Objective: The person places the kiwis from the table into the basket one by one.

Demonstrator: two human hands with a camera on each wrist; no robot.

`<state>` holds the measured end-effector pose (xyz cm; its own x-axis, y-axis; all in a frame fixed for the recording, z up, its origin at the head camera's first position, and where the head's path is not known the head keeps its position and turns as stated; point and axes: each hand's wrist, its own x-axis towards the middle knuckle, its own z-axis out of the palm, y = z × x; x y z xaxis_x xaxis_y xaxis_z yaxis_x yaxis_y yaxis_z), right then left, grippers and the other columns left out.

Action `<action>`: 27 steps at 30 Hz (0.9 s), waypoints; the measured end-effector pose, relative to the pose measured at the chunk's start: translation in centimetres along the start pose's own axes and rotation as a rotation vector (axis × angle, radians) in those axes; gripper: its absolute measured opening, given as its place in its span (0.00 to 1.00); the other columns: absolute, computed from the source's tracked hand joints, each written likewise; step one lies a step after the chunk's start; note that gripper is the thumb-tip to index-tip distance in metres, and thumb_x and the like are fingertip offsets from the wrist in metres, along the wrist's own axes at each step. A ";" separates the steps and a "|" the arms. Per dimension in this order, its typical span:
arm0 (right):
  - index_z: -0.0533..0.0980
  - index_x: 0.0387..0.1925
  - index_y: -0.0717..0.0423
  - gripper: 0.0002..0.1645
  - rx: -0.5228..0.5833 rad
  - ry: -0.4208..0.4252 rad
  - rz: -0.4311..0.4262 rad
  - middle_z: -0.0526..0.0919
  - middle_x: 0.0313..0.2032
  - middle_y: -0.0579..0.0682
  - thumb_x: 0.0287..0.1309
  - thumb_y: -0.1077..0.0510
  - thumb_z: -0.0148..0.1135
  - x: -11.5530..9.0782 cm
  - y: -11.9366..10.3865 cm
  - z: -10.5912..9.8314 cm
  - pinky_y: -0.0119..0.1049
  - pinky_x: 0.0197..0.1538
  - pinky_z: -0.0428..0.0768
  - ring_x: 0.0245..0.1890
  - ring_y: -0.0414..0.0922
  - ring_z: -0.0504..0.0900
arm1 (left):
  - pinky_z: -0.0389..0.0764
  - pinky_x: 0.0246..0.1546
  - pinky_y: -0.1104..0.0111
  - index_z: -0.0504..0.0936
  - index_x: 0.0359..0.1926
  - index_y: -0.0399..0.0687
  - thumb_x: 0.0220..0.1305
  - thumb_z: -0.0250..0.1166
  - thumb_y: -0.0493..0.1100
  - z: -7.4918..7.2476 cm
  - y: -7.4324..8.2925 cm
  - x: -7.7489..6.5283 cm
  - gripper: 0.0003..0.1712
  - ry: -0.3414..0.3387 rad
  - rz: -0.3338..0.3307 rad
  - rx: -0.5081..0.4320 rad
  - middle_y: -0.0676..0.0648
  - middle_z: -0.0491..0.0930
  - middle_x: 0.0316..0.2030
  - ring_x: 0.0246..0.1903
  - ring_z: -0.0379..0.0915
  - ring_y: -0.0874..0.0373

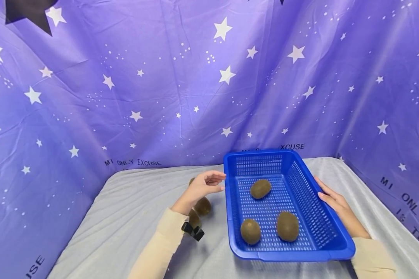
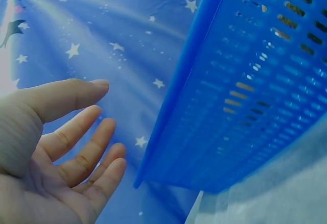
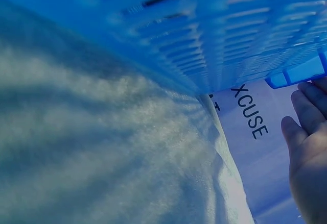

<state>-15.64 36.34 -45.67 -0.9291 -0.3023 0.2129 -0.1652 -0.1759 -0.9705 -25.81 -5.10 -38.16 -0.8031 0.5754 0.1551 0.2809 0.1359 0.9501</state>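
A blue plastic basket (image 1: 265,255) with slotted walls stands on the right half of the table, and three brown kiwis (image 1: 288,226) lie inside it. My left hand (image 1: 204,186) is beside the basket's left rim, fingers loosely bent. In the left wrist view a gap shows between that hand (image 2: 71,157) and the basket wall (image 2: 230,106). At the right side, my right hand (image 1: 342,207) touches the outside of the rim with fingers extended. Its fingertips (image 3: 305,89) meet the rim's underside in the right wrist view. More kiwis (image 1: 202,206) lie on the cloth, partly hidden by my left hand and wrist.
A pale grey cloth (image 1: 125,217) covers the table. Purple curtains (image 1: 167,77) with white stars hang behind it and on both sides. A black clip-like piece (image 1: 193,231) sits at my left wrist.
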 end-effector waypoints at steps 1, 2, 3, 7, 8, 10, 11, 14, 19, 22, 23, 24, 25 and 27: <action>0.36 0.74 0.47 0.32 -0.005 -0.001 -0.006 0.69 0.62 0.34 0.74 0.60 0.28 0.0 0.0 0.0 0.49 0.42 0.81 0.49 0.46 0.80 | 0.70 0.57 0.55 0.73 0.55 0.28 0.55 0.65 0.30 -0.2 -0.1 -0.2 0.25 0.006 0.005 0.000 0.30 0.74 0.53 0.52 0.71 0.43; 0.36 0.74 0.47 0.32 -0.008 -0.003 -0.010 0.69 0.61 0.34 0.74 0.61 0.28 0.0 0.0 0.0 0.48 0.42 0.81 0.50 0.46 0.80 | 0.70 0.57 0.54 0.73 0.54 0.28 0.55 0.65 0.30 -0.5 -0.4 -0.3 0.24 0.015 0.013 -0.003 0.31 0.75 0.53 0.52 0.72 0.45; 0.36 0.74 0.48 0.32 -0.018 -0.005 -0.015 0.69 0.62 0.34 0.74 0.61 0.28 0.0 0.0 0.0 0.47 0.43 0.81 0.50 0.45 0.79 | 0.70 0.57 0.54 0.74 0.54 0.28 0.55 0.65 0.29 -0.7 -0.8 -0.4 0.24 0.025 0.024 -0.003 0.31 0.75 0.52 0.51 0.73 0.46; 0.35 0.73 0.49 0.31 -0.035 -0.004 -0.026 0.68 0.62 0.33 0.74 0.61 0.28 0.0 0.0 0.0 0.46 0.44 0.81 0.51 0.44 0.79 | 0.70 0.57 0.54 0.74 0.54 0.28 0.55 0.65 0.29 -1.5 -2.5 -0.9 0.23 0.046 0.045 -0.007 0.35 0.77 0.51 0.51 0.74 0.49; 0.36 0.73 0.49 0.31 -0.036 -0.001 -0.026 0.68 0.62 0.33 0.74 0.62 0.28 0.0 0.0 0.1 0.46 0.44 0.81 0.51 0.44 0.79 | 0.70 0.57 0.54 0.74 0.54 0.29 0.56 0.65 0.30 -1.6 -2.8 -1.1 0.23 0.048 0.047 -0.002 0.35 0.78 0.51 0.51 0.74 0.50; 0.36 0.73 0.49 0.31 -0.038 0.005 -0.022 0.67 0.62 0.32 0.74 0.61 0.28 0.0 -0.1 0.1 0.46 0.43 0.81 0.51 0.44 0.79 | 0.71 0.56 0.56 0.75 0.54 0.30 0.56 0.65 0.32 -2.0 -3.1 -1.6 0.23 0.051 0.034 0.006 0.37 0.78 0.51 0.51 0.74 0.51; 0.36 0.73 0.49 0.31 -0.039 0.008 -0.018 0.67 0.62 0.32 0.74 0.61 0.28 0.0 -0.1 0.1 0.46 0.43 0.81 0.50 0.44 0.79 | 0.71 0.56 0.56 0.74 0.54 0.30 0.56 0.65 0.32 -2.1 -3.1 -1.9 0.23 0.051 0.028 0.011 0.37 0.78 0.51 0.51 0.73 0.51; 0.36 0.74 0.48 0.31 -0.044 0.019 -0.007 0.67 0.62 0.32 0.74 0.60 0.29 0.0 -0.2 0.2 0.46 0.43 0.81 0.50 0.44 0.79 | 0.71 0.56 0.56 0.74 0.53 0.30 0.56 0.66 0.33 -2.6 -3.5 -2.6 0.23 0.060 0.009 0.019 0.37 0.77 0.51 0.51 0.73 0.53; 0.38 0.74 0.46 0.31 -0.078 0.046 0.010 0.65 0.63 0.31 0.74 0.59 0.30 0.0 -0.3 0.3 0.44 0.44 0.81 0.51 0.42 0.78 | 0.72 0.55 0.56 0.76 0.52 0.31 0.54 0.67 0.32 -3.3 -4.3 -3.7 0.23 0.074 -0.019 0.020 0.35 0.77 0.50 0.48 0.74 0.50; 0.38 0.74 0.47 0.32 -0.098 0.056 0.012 0.63 0.63 0.30 0.74 0.59 0.31 0.0 -0.2 0.3 0.42 0.45 0.81 0.53 0.40 0.77 | 0.72 0.54 0.54 0.75 0.52 0.29 0.53 0.67 0.31 -3.6 -4.9 -4.5 0.23 0.070 -0.018 0.025 0.33 0.77 0.49 0.50 0.73 0.41; 0.38 0.74 0.47 0.32 -0.101 0.056 0.010 0.63 0.64 0.30 0.74 0.59 0.31 0.1 -0.2 0.2 0.42 0.46 0.81 0.53 0.40 0.77 | 0.72 0.54 0.54 0.75 0.52 0.28 0.53 0.67 0.31 -3.7 -5.1 -4.8 0.23 0.068 -0.016 0.030 0.32 0.77 0.49 0.50 0.72 0.39; 0.38 0.74 0.48 0.32 -0.102 0.057 0.008 0.63 0.64 0.30 0.74 0.59 0.31 0.1 -0.1 0.2 0.42 0.46 0.81 0.53 0.40 0.77 | 0.71 0.55 0.53 0.75 0.51 0.28 0.53 0.67 0.32 -3.7 -5.3 -5.1 0.23 0.068 -0.016 0.033 0.32 0.77 0.49 0.51 0.72 0.38; 0.38 0.74 0.48 0.32 -0.099 0.057 0.005 0.63 0.64 0.30 0.74 0.59 0.31 0.0 -0.1 0.2 0.42 0.46 0.81 0.53 0.39 0.77 | 0.71 0.55 0.51 0.75 0.51 0.28 0.54 0.67 0.32 -3.8 -5.5 -5.3 0.23 0.068 -0.015 0.036 0.31 0.77 0.49 0.51 0.71 0.37; 0.38 0.74 0.48 0.32 -0.081 0.054 0.000 0.64 0.63 0.30 0.74 0.60 0.31 0.0 0.0 0.2 0.42 0.46 0.81 0.53 0.40 0.77 | 0.70 0.55 0.49 0.75 0.51 0.28 0.54 0.67 0.33 -4.0 -5.8 -5.9 0.23 0.069 -0.008 0.041 0.30 0.77 0.49 0.51 0.71 0.37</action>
<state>-15.58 36.12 -45.62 -0.9453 -0.2508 0.2086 -0.1893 -0.0990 -0.9769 -24.81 -12.47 -43.54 -0.8394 0.5173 0.1668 0.2941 0.1742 0.9398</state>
